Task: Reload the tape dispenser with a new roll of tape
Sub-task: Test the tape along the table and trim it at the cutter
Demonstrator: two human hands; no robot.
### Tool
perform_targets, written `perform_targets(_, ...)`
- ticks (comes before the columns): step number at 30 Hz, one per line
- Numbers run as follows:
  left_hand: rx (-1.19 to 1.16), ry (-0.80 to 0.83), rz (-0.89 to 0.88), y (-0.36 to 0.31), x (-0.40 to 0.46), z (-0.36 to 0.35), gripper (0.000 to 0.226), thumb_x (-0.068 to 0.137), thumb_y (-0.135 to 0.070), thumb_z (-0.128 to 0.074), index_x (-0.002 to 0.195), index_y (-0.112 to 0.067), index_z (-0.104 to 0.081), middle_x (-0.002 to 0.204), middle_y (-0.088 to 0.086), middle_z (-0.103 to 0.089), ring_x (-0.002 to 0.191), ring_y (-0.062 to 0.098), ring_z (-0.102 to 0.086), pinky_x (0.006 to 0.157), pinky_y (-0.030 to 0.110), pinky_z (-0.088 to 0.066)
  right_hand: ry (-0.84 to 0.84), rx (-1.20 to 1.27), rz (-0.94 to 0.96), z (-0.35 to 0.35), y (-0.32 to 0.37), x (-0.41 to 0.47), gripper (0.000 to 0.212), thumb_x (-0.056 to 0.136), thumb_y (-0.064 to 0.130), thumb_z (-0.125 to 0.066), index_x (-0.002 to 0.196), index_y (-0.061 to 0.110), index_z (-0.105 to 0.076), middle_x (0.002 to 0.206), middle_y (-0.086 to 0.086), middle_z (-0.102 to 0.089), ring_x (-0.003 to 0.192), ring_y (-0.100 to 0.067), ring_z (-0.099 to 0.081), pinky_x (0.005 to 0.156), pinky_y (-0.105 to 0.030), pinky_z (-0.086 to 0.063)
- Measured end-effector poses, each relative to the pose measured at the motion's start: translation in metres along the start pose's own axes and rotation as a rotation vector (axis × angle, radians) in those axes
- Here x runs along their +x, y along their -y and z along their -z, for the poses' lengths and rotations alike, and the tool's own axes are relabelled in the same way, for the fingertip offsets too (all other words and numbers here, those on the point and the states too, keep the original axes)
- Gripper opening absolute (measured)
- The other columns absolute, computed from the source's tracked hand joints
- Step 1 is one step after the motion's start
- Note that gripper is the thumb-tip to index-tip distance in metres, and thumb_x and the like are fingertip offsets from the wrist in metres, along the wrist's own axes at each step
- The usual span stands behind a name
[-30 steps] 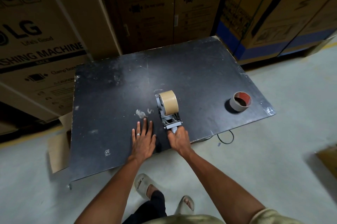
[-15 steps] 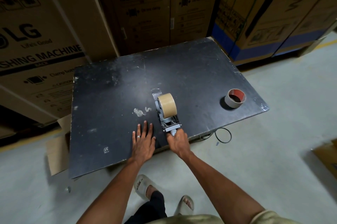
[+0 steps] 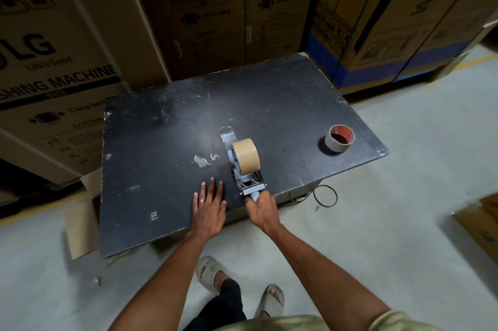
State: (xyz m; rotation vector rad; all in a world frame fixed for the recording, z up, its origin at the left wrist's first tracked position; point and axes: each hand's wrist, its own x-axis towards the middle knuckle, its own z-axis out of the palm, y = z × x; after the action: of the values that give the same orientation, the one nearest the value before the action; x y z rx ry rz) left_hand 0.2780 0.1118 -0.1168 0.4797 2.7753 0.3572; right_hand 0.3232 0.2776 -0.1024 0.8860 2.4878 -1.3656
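Note:
A grey tape dispenser point(image 3: 244, 178) lies on the black table point(image 3: 167, 147) near its front edge, with a full tan roll of tape point(image 3: 245, 156) mounted on it. My right hand point(image 3: 260, 208) grips the dispenser's handle, which points toward me. My left hand point(image 3: 209, 206) rests flat on the table just left of the dispenser, fingers straight. A nearly used-up roll point(image 3: 339, 138) with a reddish core sits apart near the table's right edge.
Large cardboard appliance boxes point(image 3: 54, 55) stand close behind and to the left of the table. A black cable loop point(image 3: 324, 195) hangs below the front edge. A box point(image 3: 482, 225) sits on the floor at the right. My sandalled feet point(image 3: 237, 282) are below.
The hands and dispenser keep their hold and place on the table. Only the head camera has shifted slightly.

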Motion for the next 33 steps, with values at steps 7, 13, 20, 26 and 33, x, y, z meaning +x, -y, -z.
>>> perform_targets(7,-0.005,0.009,-0.001,-0.001,0.0,0.003,0.059,0.105,-0.036,-0.027,0.158,-0.025,-0.002,0.166,0.0,0.011,0.153,0.027,0.008,0.123,0.047,0.0,0.01,-0.012,-0.014,-0.003,-0.014,-0.002,0.057,0.073,0.053,-0.047,0.099,0.005,-0.061,0.101,-0.016,-0.07,0.091,-0.034,-0.066,0.077,-0.037,-0.053)
perform_targets(13,0.041,0.016,-0.036,0.003,-0.003,-0.001,0.06,0.105,-0.037,-0.025,0.158,-0.023,0.0,0.166,0.002,0.011,0.153,0.03,0.007,0.123,0.049,-0.003,0.027,-0.02,-0.009,0.006,-0.012,-0.018,0.035,0.091,0.031,-0.061,0.106,0.0,-0.058,0.106,-0.018,-0.066,0.093,-0.032,-0.063,0.073,-0.03,-0.044)
perform_targets(20,0.038,0.021,-0.013,-0.002,-0.01,-0.007,0.061,0.105,-0.037,-0.024,0.158,-0.025,0.003,0.166,0.002,0.013,0.153,0.029,0.009,0.123,0.05,-0.001,0.015,-0.032,0.0,0.0,-0.025,-0.023,0.049,0.077,0.048,-0.051,0.103,0.008,-0.061,0.102,-0.013,-0.069,0.093,-0.033,-0.067,0.078,-0.036,-0.055)
perform_targets(26,0.02,0.026,-0.02,0.0,-0.008,-0.009,0.061,0.105,-0.035,-0.027,0.158,-0.025,0.002,0.166,0.001,0.012,0.153,0.03,0.008,0.123,0.053,-0.003,0.006,-0.026,-0.013,0.003,-0.028,-0.031,0.044,0.077,0.042,-0.052,0.099,0.006,-0.063,0.096,-0.013,-0.069,0.079,-0.029,-0.062,0.067,-0.031,-0.046)
perform_targets(33,0.0,0.007,-0.024,0.001,-0.014,-0.011,0.061,0.105,-0.033,-0.028,0.158,-0.025,0.001,0.166,0.0,0.011,0.153,0.029,0.009,0.123,0.052,-0.001,0.004,-0.019,0.006,0.0,-0.043,-0.033,0.046,0.073,0.049,-0.052,0.095,0.01,-0.062,0.092,-0.01,-0.069,0.08,-0.027,-0.067,0.065,-0.036,-0.056)
